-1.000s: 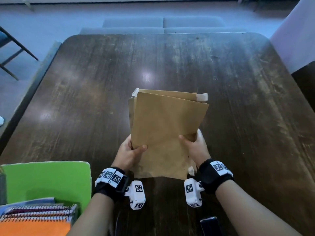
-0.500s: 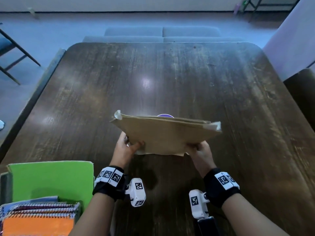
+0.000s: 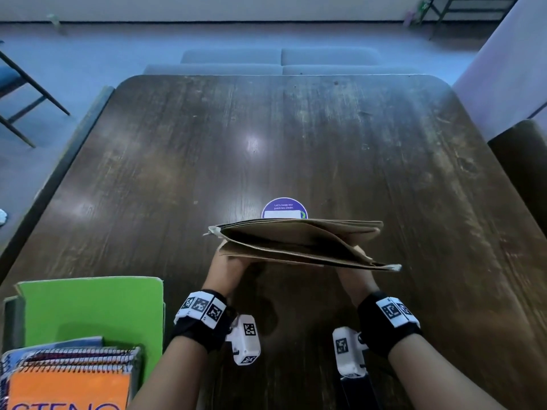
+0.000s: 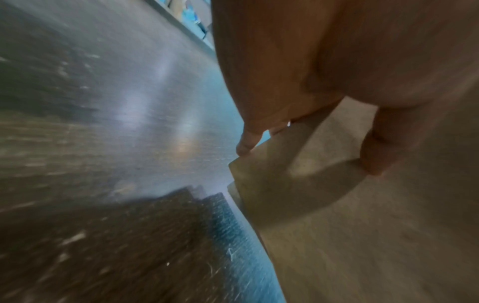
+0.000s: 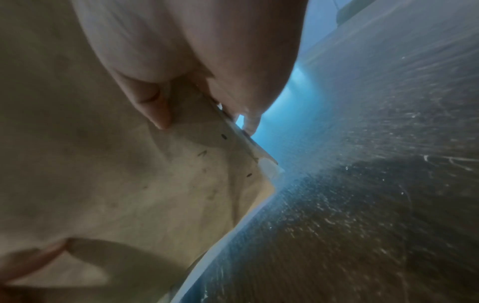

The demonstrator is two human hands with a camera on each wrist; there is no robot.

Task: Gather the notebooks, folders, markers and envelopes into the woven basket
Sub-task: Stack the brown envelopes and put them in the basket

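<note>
Stack of brown envelopes (image 3: 299,242) held level above the tabletop (image 3: 296,143), near the middle of its near half, seen almost edge-on with the layers gaping apart. Left hand (image 3: 226,269) grips the stack's left end: fingers (image 4: 373,151) lie curled against the paper's underside. Right hand (image 3: 353,278) grips the right end, its thumb and fingers (image 5: 153,106) pinching the paper's edge. A round purple sticker (image 3: 284,208) lies on the tabletop just beyond the stack, partly hidden by it. At the near left corner stands a container whose weave cannot be made out; only a dark rim (image 3: 11,318) shows. In it, upright: a green folder (image 3: 91,309) at the far side, then several spiral notebooks (image 3: 77,358), then an orange steno pad (image 3: 68,392) nearest the viewer.
</note>
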